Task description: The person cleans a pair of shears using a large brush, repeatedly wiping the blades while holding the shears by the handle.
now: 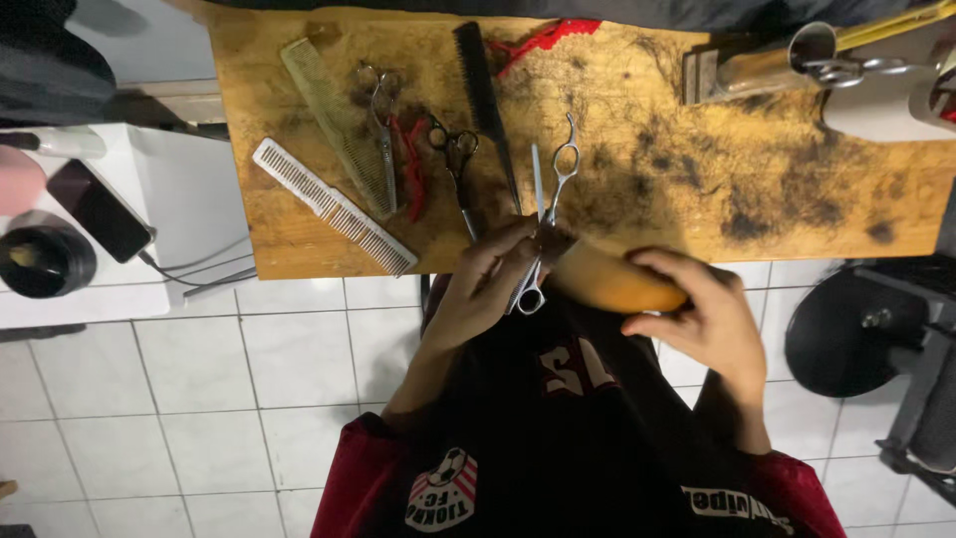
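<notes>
Scissors (543, 224) at frame centre, on near edge of wooden table (299, 239); long axis near vertical, one ring up, one at left hand (488, 284), fingers closed on them. Right hand (702, 309) curled around tan brush (617, 284), just right. Upper right: white cup (876, 105) holding scissors, contents partly hidden.

Wooden table (299, 239), combs (334, 207), scissors (455, 159), hair clippings (757, 199)
</notes>
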